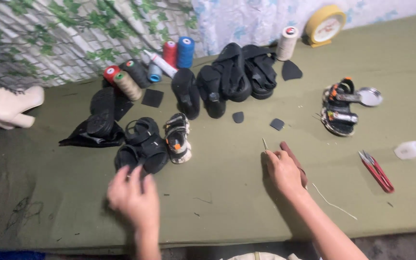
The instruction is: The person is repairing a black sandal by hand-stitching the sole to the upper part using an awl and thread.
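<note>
From the head view, the right hand (284, 171) grips a brown-handled awl (294, 161) flat on the green counter (227, 202), its tip liable to slip and prick, while the blurred left hand (132, 196), fingers loose and empty, reaches palm-down toward the black sandal (143, 147).

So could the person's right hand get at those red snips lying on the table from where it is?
Probably yes. The red snips lie on the green table just to the right of the right hand, with only bare cloth and a loose thread between. But that hand already holds a brown-handled tool.
</note>
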